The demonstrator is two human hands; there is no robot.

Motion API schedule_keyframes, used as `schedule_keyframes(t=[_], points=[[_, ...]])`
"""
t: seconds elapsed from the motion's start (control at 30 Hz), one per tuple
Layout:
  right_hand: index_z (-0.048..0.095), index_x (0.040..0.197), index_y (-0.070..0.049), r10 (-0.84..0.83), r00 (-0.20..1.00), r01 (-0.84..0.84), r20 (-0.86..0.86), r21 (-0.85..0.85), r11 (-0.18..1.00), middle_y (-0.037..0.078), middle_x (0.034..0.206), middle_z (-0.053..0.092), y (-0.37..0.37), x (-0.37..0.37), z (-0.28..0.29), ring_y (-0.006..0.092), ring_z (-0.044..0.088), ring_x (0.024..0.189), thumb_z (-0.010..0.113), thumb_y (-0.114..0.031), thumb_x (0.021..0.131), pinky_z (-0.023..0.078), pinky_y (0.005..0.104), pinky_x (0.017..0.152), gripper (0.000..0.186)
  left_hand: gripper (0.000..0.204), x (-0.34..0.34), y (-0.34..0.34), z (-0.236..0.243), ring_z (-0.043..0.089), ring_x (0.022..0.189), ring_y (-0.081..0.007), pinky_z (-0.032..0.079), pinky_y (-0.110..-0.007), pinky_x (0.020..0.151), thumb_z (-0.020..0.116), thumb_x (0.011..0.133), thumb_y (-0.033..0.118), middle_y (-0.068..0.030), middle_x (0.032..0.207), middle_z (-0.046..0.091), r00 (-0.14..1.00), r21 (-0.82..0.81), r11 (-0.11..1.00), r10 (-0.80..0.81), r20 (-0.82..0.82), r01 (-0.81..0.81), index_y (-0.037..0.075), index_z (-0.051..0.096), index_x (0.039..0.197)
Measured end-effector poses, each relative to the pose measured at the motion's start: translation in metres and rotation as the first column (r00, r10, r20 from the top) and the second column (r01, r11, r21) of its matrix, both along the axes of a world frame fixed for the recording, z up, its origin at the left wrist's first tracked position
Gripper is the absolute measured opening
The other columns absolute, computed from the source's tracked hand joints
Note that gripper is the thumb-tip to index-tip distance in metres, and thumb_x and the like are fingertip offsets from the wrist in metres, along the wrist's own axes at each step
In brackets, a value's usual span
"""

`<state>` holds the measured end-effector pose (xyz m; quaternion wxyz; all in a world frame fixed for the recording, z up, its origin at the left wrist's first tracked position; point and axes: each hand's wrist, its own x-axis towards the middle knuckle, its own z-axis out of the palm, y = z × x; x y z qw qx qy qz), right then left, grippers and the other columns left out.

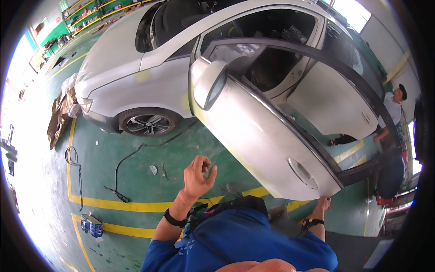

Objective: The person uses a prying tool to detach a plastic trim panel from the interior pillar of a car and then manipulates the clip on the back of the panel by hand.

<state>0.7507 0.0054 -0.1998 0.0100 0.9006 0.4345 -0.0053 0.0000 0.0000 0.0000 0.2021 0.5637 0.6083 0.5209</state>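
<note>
The open front door (253, 131) of a silver-white car (163, 84) stands in front of me, its outer panel facing me. My right hand (322, 205) is at the rear edge of that door, below the door handle (302, 173). Its fingers close on the edge and are partly hidden by it. Over the floor, left of the door, I hold up my left hand (199, 176), with nothing visible in it. Its fingers are loosely bent and the thumb stands apart. The side mirror (210, 85) sits at the door's front end. Yellowish patches mark the fender and door.
Another person (393, 109) stands at the right, beyond the door. The rear door (333, 102) is open too. A black cable (118, 170) lies on the green floor (99, 163). At lower left stands a blue box (92, 225). Crumpled brown sheeting (62, 111) lies by the front bumper.
</note>
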Motion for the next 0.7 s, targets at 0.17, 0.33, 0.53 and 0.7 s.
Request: schedule_keyframes(t=[0.17,0.33,0.53,0.7], points=[[0.06,0.122,-0.005,-0.206,0.903,0.393,-0.377,0.531,0.751,0.013,0.12,0.062,-0.064,-0.155,0.05,0.0298,0.059,0.102,0.05,-0.021,0.088,0.046,0.0368,0.085,0.039,0.021,-0.078,-0.034,-0.007,0.052,0.057,-0.0181,0.045,-0.029,0.052,0.071,0.078,0.006,-0.007,0.072,0.054,0.997,0.011,0.998,0.07,-0.018,-0.069,0.006,0.052,0.087],[0.064,0.109,-0.002,-0.177,0.962,0.266,-0.207,0.575,0.774,0.018,0.109,0.063,-0.161,-0.199,0.042,0.0321,0.061,0.095,0.054,-0.017,0.083,0.048,0.0425,0.082,0.031,0.019,-0.15,-0.077,0.003,0.05,0.057,-0.0152,0.043,-0.028,0.053,0.069,0.081,0.007,-0.006,0.072,0.052,0.996,-0.064,0.994,0.085,-0.029,-0.087,0.004,0.052,0.088],[0.067,0.097,0.001,0.468,0.714,-0.632,0.521,0.192,0.751,0.022,0.098,0.064,-0.209,-0.143,0.032,0.033,0.063,0.087,0.057,-0.013,0.08,0.05,0.0464,0.078,0.024,0.021,-0.211,-0.099,-0.02,0.052,0.059,-0.0173,0.043,-0.028,0.053,0.069,0.079,0.005,-0.0064,0.074,0.052,0.978,-0.112,0.973,0.207,0.016,-0.204,0.005,0.051,0.089],[0.065,0.089,-0.002,0.697,0.562,-0.687,0.445,-0.219,0.693,0.017,0.086,0.064,-0.188,-0.189,0.033,0.0286,0.062,0.079,0.057,-0.016,0.083,0.051,0.0419,0.073,0.017,0.027,-0.291,-0.122,-0.046,0.056,0.063,-0.0217,0.045,-0.033,0.057,0.07,0.075,0.005,-0.0079,0.079,0.052,0.965,-0.122,0.959,0.25,-0.075,-0.257,0.006,0.049,0.093]])
